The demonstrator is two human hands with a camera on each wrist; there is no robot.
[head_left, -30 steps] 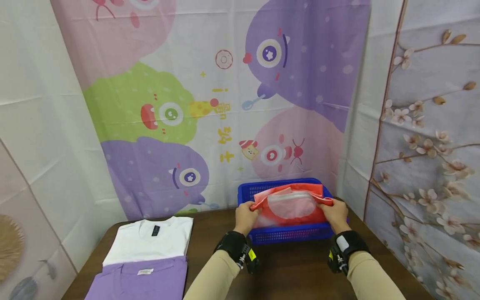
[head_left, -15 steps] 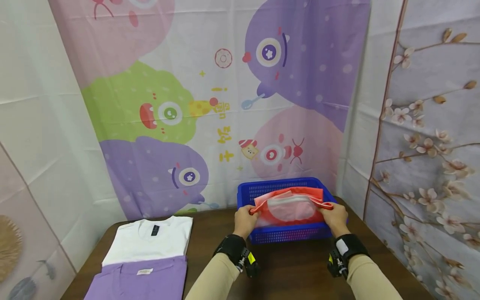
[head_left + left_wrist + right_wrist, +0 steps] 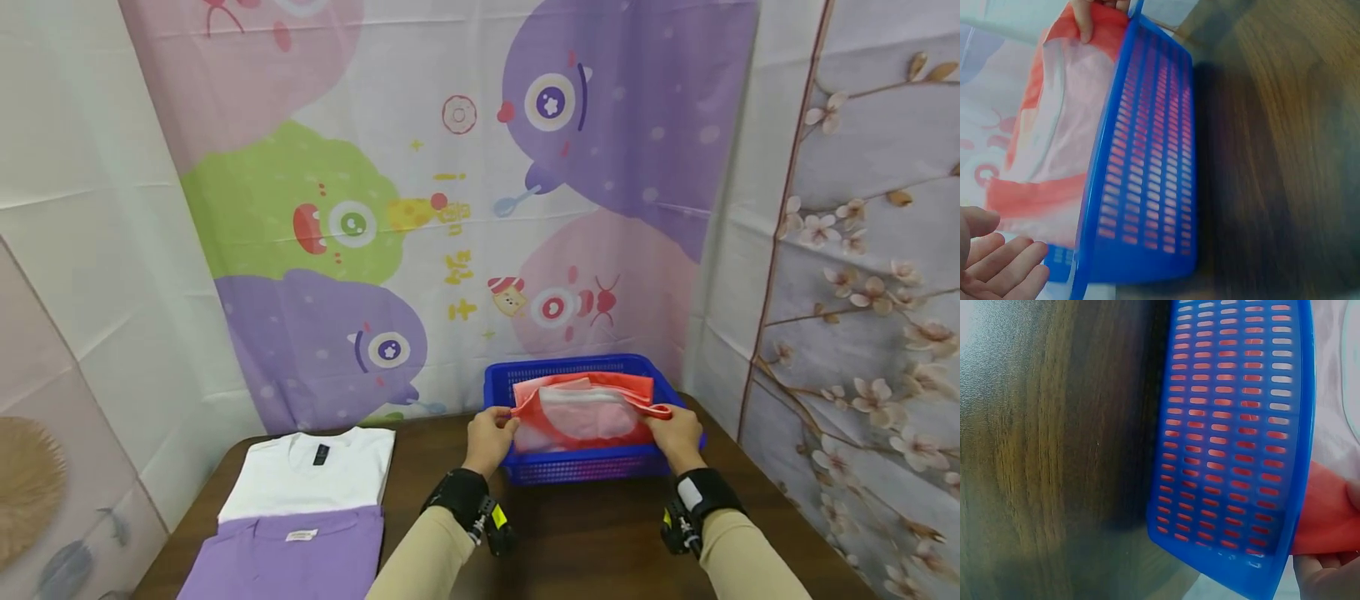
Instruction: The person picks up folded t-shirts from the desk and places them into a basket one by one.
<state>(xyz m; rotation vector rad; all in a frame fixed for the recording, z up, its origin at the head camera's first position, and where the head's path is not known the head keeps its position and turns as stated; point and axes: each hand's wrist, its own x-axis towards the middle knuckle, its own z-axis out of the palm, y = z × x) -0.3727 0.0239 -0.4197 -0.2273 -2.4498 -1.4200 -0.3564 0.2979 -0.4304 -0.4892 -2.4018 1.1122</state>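
Behind the dark brown, wood-grained table point(image 3: 585, 542) there hangs a cartoon-printed cloth point(image 3: 450, 183) in purple, green and pink (its figures are lying sideways). To the right of the table is a greyish, blossom-printed cloth point(image 3: 862, 275), to the table's left a white, creased sheet point(image 3: 82, 158), and on the tabletop lies a pale shine point(image 3: 985, 337)

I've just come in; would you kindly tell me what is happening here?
A person's right hand pinches one end of a folded red-and-pink garment in a blue basket, while the left hand is at the other, not gripping it. The basket stands on a wooden table; to its left, a white T-shirt and a purple top lie folded.
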